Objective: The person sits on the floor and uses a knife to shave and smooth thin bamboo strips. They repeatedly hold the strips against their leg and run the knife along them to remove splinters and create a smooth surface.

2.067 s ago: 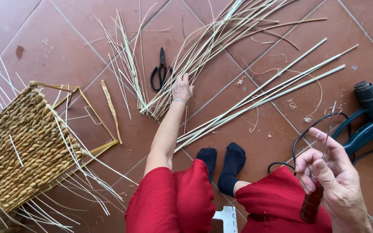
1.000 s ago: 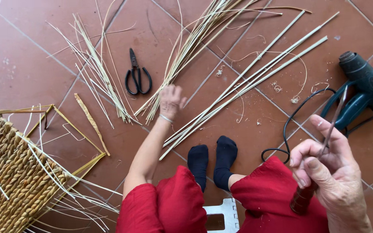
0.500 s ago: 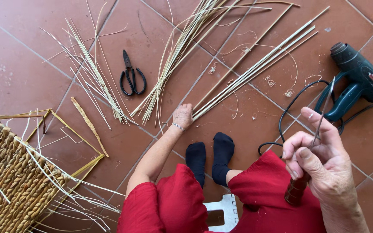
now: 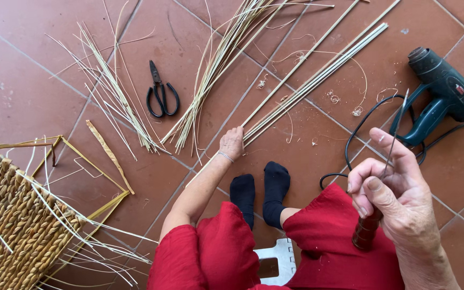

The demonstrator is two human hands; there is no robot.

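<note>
My left hand [image 4: 232, 143] reaches down to the red tile floor and touches the near ends of a bundle of long pale cane rods [image 4: 318, 80]. A looser sheaf of thin straw-coloured reeds [image 4: 218, 64] lies just left of it. My right hand [image 4: 390, 188] is raised close to the camera, fingers closed on a tool with a thin metal spike and a dark wooden handle [image 4: 364, 232]. My legs in red trousers [image 4: 216, 258] and black socks [image 4: 259, 193] stretch out between the hands.
Black scissors [image 4: 162, 91] lie beside another fan of reeds [image 4: 114, 96]. A half-woven basket [image 4: 12, 220] with loose strands sits at lower left. A dark green heat gun [image 4: 441, 94] with black cord lies at right. A white stool [image 4: 275, 260] shows under me.
My left hand has moved right, from the thin reed sheaf to the ends of the cane rods. The right hand stays raised with the spiked tool. The view has shifted slightly.
</note>
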